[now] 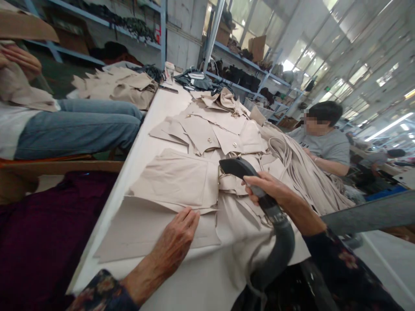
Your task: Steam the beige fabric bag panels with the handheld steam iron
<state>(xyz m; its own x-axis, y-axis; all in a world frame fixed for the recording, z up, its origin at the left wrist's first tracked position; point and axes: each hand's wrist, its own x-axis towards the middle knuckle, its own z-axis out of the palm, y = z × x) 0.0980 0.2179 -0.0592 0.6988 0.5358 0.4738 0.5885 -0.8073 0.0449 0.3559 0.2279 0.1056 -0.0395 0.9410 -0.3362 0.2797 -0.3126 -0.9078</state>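
L hand: resting palm-down, fingers extended & lying close tog., tips pressing at the near edge of the upper beige panel, where it's overlapping the lower beige panel. Thumb hiding from view; can't tell if any cloth is being pinched.

R hand: fingers curling firmly round the handle of a black nozzle, grey hose trailing down twd the wearer. Nozzle tip is pointing L, hanging just beyond the upper panel's R edge; contact w/ cloth unclear.

Both panels are lying on the near part of the white table, L of the nozzle. Beyond: more beige pieces w/ small metal fittings are overlapping; long beige strips are heaping up to the R. Co-worker is sitting past the strips.

Handling (judgmt): panels prob. light, fairly flat-lying but soft, creasing easily; prob. not fragile. Best hold: flat fingers along near edge, or pinching a corner. Nozzle looking rigid, prob. lightish, w/ hose dragging some wt; best gripping round the handle, behind the curved head.
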